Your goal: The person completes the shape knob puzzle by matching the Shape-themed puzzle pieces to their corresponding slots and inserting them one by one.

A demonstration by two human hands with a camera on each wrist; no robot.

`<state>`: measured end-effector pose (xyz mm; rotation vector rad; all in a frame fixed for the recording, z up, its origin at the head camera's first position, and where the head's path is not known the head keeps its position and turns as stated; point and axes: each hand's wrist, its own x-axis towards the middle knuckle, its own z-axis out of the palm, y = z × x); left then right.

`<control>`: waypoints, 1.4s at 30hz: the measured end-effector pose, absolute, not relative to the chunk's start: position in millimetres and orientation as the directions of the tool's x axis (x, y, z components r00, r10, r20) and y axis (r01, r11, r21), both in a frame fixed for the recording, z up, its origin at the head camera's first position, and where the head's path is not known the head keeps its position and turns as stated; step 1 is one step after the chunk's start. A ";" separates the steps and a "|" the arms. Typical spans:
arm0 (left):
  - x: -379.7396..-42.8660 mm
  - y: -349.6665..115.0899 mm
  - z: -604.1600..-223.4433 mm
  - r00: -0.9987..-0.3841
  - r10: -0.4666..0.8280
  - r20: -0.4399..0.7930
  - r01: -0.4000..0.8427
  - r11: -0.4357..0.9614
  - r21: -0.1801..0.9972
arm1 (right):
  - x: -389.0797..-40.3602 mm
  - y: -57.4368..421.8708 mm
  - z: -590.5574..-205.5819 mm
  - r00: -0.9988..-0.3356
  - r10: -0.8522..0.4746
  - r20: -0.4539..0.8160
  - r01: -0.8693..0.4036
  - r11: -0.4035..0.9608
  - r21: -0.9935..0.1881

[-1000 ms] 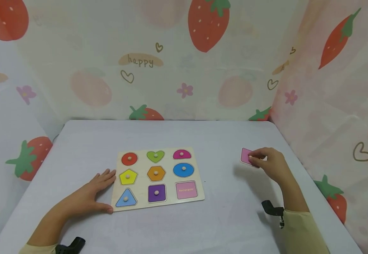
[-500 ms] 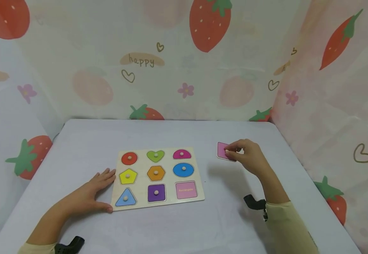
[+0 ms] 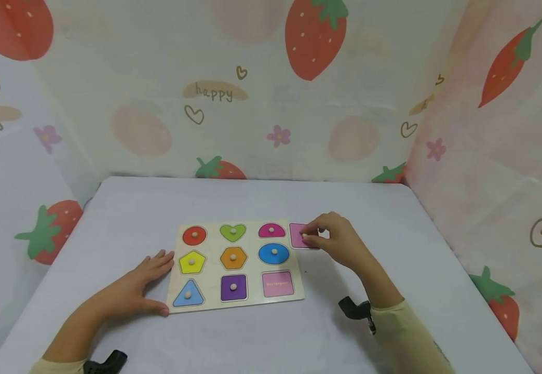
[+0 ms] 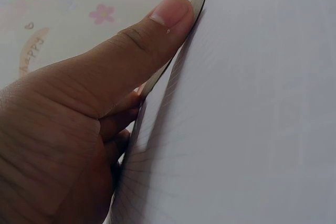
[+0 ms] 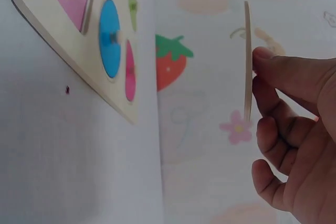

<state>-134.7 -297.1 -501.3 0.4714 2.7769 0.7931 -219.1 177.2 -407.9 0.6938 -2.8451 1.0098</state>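
A wooden shape puzzle board (image 3: 212,267) lies on the table, with knobbed pieces such as a blue oval (image 3: 273,253) and a purple square (image 3: 233,288) in it. Its lower right slot (image 3: 278,284) is pink, has printed lettering and bears no knob. My left hand (image 3: 135,288) rests at the board's left edge, thumb and fingers spread along it; the thumb (image 4: 170,17) lies on the edge in the left wrist view. My right hand (image 3: 338,239) pinches the knob of a pink rectangle puzzle piece (image 3: 296,235), held up off the table, thin edge (image 5: 248,61) showing in the right wrist view.
The white tabletop (image 3: 233,343) runs to a strawberry-print backdrop (image 3: 261,104) behind and at both sides. Black wrist mounts (image 3: 356,308) sit at both sleeves.
My right hand has carried the pink rectangle piece leftward from the table's right side to the board's upper right corner. My left hand stays at the board's edge.
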 end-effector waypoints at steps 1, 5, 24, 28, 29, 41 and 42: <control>-134.5 -297.0 -501.2 -0.925 0.360 -0.119 0.244 0.804 0.542 | -217.7 174.5 -409.1 -0.899 -0.402 0.176 -0.423 0.687 -0.591; -133.6 -296.8 -499.3 -0.925 0.358 -0.125 0.238 0.805 0.543 | -212.7 165.0 -413.6 -0.886 -0.438 0.153 -0.435 0.670 -0.602; -136.4 -298.0 -499.6 -0.926 0.358 -0.117 0.240 0.801 0.548 | -207.4 137.5 -432.6 -0.820 -0.572 -0.006 -0.431 0.625 -0.650; -135.9 -297.1 -500.4 -0.926 0.357 -0.123 0.236 0.801 0.550 | -206.8 136.2 -439.6 -0.813 -0.581 -0.049 -0.416 0.637 -0.649; -135.9 -296.9 -500.7 -0.926 0.357 -0.124 0.236 0.801 0.550 | -206.5 135.9 -441.1 -0.812 -0.580 -0.063 -0.406 0.641 -0.651; -135.9 -297.2 -500.2 -0.925 0.359 -0.126 0.237 0.804 0.545 | -204.0 129.2 -454.3 -0.805 -0.574 -0.149 -0.361 0.673 -0.646; -135.7 -297.2 -500.3 -0.925 0.359 -0.127 0.236 0.803 0.547 | -204.1 128.8 -455.6 -0.805 -0.572 -0.157 -0.357 0.678 -0.642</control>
